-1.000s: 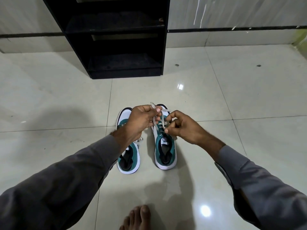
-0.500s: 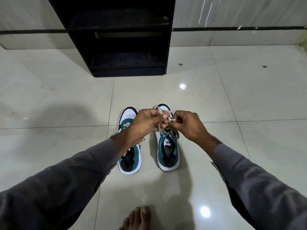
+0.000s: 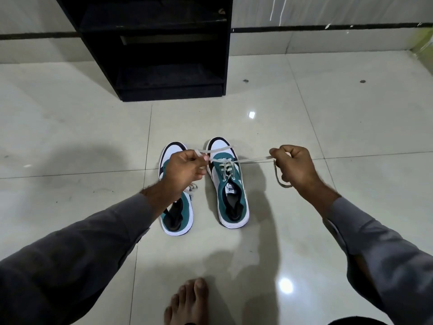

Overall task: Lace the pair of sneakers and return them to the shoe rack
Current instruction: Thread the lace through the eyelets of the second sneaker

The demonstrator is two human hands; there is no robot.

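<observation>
Two sneakers stand side by side on the pale tiled floor point(image 3: 328, 127), toes pointing toward the black shoe rack point(image 3: 164, 50), which stands against the wall well apart from them with its visible shelves dark. Grey sleeves cover both forearms, and a bare foot point(image 3: 187, 301) shows at the lower edge. The right sneaker point(image 3: 230, 191), teal and white with a black toe cap, sits in open view, its lace point(image 3: 254, 159) threaded through the upper eyelets and drawn out taut to both sides. The left sneaker point(image 3: 178, 214), of matching colours, is partly hidden beneath the left wrist; a loose lace end lies at its side. The left hand point(image 3: 185, 170) is held above the left sneaker, fingers curled closed, pinching one lace end between thumb and forefinger. The right hand point(image 3: 295, 167) is held out to the right of the pair, fist closed on the other end, with the slack looping down below the fingers.
</observation>
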